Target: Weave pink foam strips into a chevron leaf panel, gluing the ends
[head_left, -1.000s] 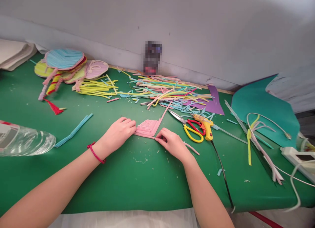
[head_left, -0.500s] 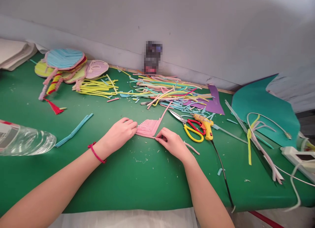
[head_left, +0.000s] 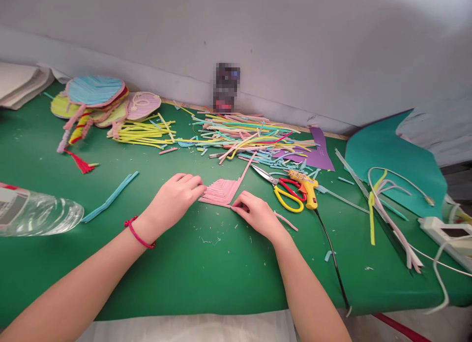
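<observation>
A flat pink piece made of pipe cleaners, laid side by side in a bent V pattern, lies on the green table. One longer pink stem sticks up from its right side toward the back. My left hand, a red cord bracelet at its wrist, has curled fingers closed on the piece's left edge; the fingertips are partly hidden. At the lower right corner, the thumb and forefinger of my right hand pinch the outermost pink pipe cleaner where it bends. Scissors with red and yellow handles lie just beyond my right hand.
A yellow glue gun with a black cord lies beside the scissors. Loose coloured pipe cleaners are heaped at the back. Finished fans are stacked back left. A clear bottle lies at left, a power strip at right.
My left hand has shifted slightly left and up, baring more of the pink piece's lower left end. My right hand keeps its pinch at the corner.
</observation>
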Available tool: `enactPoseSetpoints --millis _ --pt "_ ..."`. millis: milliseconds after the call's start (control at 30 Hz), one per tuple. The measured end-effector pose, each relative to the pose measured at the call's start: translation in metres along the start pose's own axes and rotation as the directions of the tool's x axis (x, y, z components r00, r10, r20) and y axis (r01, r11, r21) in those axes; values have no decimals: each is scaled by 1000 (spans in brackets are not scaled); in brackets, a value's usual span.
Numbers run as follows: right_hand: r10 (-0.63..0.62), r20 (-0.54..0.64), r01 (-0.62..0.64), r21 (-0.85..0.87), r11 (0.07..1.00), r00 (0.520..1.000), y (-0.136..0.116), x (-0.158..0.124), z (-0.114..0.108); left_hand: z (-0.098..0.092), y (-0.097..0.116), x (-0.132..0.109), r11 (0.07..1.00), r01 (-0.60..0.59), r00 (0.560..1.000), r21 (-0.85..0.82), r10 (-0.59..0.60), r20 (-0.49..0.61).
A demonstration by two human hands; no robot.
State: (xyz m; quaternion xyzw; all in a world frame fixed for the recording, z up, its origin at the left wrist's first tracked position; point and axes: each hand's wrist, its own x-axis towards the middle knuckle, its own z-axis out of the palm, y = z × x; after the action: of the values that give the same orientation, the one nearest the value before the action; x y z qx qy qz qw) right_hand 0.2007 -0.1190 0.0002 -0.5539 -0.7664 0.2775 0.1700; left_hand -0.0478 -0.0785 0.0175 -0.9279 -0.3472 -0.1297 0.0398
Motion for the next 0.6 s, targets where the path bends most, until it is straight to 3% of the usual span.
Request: enactPoseSetpoints --millis 100,267,433,600 --pt "-8 -5 8 4 1000 1000 -1 0 0 7 16 7 996 -63 998 -56 61 -29" --pt "-16 -27 16 13 1000 1000 -1 0 0 27 33 23 986 -123 992 -111 126 18" --pt "-23 -29 23 -10 1000 999 -1 0 0 31 31 30 982 -59 994 -181 74 78" --pt "-22 -24 21 -43 999 999 -2 1 0 32 28 29 964 -11 999 -267 24 45"
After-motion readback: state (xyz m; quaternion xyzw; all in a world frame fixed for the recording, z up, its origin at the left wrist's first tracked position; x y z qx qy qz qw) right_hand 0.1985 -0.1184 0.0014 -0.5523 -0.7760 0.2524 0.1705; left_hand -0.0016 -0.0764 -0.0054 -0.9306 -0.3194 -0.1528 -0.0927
